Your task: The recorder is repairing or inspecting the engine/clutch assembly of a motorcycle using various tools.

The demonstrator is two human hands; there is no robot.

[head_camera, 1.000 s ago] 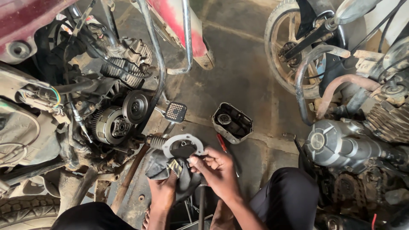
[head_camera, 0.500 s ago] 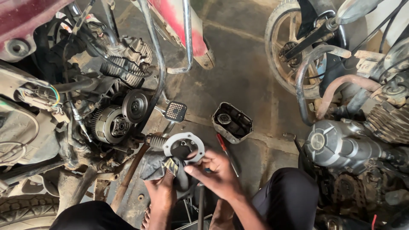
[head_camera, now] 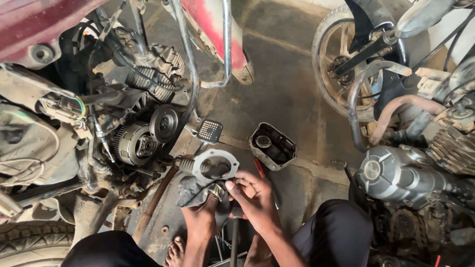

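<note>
A round grey metal cover plate (head_camera: 213, 163) with a large centre hole and a dark greasy rag (head_camera: 192, 192) under it sit low in the middle of the head view. My left hand (head_camera: 200, 220) grips the rag and the plate from below. My right hand (head_camera: 255, 198) pinches a small shiny metal piece (head_camera: 216, 190) at the plate's lower rim with thumb and fingers. Both hands are close together, just right of the opened motorcycle engine (head_camera: 136, 141), whose clutch and round gear are exposed.
A black oil tray (head_camera: 273, 146) with small parts lies on the concrete floor to the right of the plate. A red-handled tool (head_camera: 259, 167) lies beside it. A foot peg (head_camera: 210, 131) juts out above the plate. Another motorcycle's wheel (head_camera: 341, 64) and engine (head_camera: 401, 173) crowd the right side.
My right hand has shifted from the plate's centre down to its lower rim, now pinching the small metal piece. My left hand has kept hold of the rag and plate.
</note>
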